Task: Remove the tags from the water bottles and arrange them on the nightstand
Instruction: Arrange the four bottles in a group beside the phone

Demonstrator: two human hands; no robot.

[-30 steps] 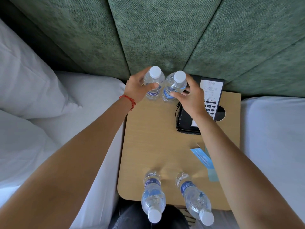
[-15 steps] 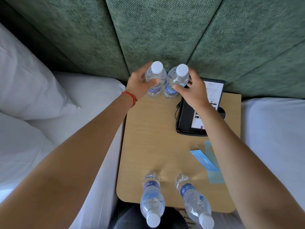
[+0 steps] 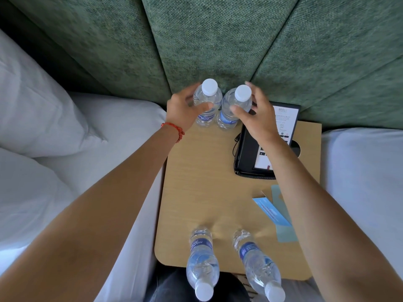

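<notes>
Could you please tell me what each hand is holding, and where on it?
Left hand grips the left clear plastic water bottle at its shoulder; right hand likewise the right one.

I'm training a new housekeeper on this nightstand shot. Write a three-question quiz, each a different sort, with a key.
1. How many water bottles stand on the nightstand?
2. True or false: the blue tags hang on the bottle necks.
3. The right hand is at: A) the phone B) the far right bottle C) a pillow.

Key: 1. Four: the far left bottle at the left hand, the far right one, two near bottles. 2. False. 3. B.
</notes>
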